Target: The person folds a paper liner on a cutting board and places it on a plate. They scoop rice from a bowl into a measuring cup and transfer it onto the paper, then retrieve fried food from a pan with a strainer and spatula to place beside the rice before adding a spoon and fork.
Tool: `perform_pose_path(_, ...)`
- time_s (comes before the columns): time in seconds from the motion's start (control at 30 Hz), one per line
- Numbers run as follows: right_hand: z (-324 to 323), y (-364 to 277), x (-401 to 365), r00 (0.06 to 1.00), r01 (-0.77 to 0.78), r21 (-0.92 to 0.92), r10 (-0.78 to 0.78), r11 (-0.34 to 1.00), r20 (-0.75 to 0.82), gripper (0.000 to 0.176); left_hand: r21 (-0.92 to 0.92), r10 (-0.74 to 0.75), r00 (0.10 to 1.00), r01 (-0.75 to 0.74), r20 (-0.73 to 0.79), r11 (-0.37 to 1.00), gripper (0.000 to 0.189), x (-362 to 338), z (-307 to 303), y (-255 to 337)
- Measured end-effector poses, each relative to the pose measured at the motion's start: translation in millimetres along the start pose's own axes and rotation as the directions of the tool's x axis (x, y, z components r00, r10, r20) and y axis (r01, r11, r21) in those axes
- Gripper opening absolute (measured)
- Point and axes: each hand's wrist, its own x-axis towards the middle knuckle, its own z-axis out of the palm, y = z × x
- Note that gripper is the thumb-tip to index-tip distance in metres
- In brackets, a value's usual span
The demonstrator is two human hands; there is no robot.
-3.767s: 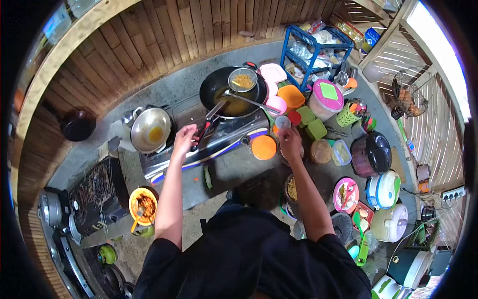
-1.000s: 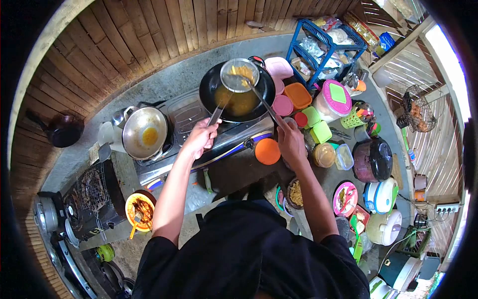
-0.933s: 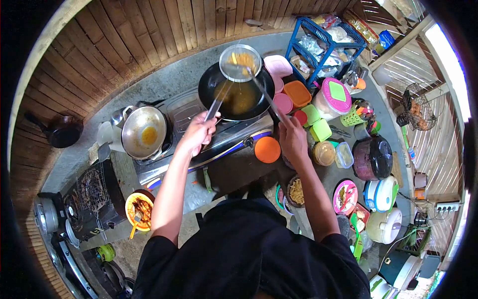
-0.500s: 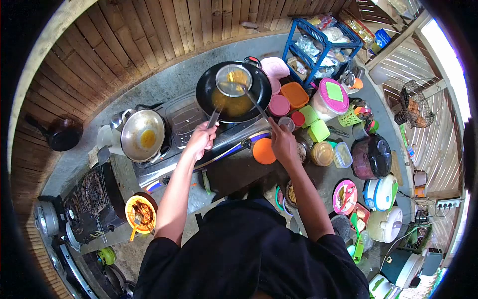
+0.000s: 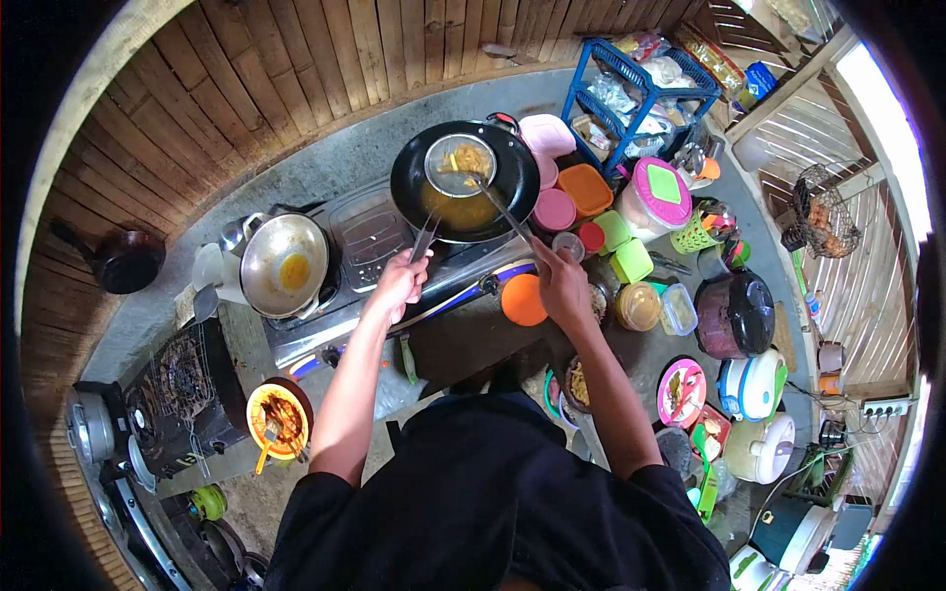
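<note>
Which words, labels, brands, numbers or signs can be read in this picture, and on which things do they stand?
None can be read.
Blue packet: any print is too small and blurred.
Yellow packet beside it: too blurred to read.
Black box at left: small marks, unreadable.
Strainer and black wok: no lettering visible.

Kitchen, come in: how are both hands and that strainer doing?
Left hand on strainer handle. Right hand holding long utensil. Strainer, with yellowish pieces, over wok. No obstruction seen.
</note>
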Motion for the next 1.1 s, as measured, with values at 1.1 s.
perform_pose_path(1.1,-49.1,-4.8,-4.4,0.981,0.185,-0.224,-0.195,0.957,-0.019,0.036,-0.101,-0.065,0.997,0.068,0.031,0.993,0.016,-27.8,-1.3,9.3)
